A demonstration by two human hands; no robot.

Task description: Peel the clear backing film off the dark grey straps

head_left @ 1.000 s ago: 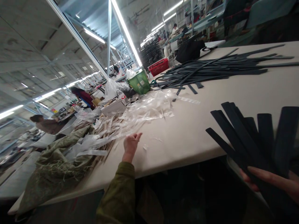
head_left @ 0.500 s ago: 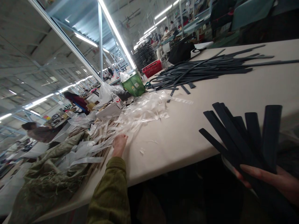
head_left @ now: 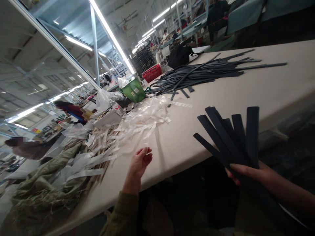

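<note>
My right hand (head_left: 248,172) is wrapped round a fanned bundle of dark flat strips (head_left: 227,141) at the lower right, their ends pointing up over the table edge. Above the front part of the pale table (head_left: 182,137), my left hand (head_left: 140,164) has its fingers drawn together in a pinch; whatever is between the fingertips is too small to make out. Beyond and to the left of it lies a heap of clear plastic strips (head_left: 145,118). A large pile of long dark strips (head_left: 201,73) rests farther back on the table.
Behind the plastic heap stand a green basket (head_left: 134,91) and a red basket (head_left: 152,73). A black bag (head_left: 180,55) is near the far edge. Olive cloth (head_left: 49,183) and thin brown strips (head_left: 104,165) cover the left side. People sit or stand farther off.
My left hand has come back from the plastic strips, nearer the table's front edge. The view has shifted, and my right hand still holds the bundle.
</note>
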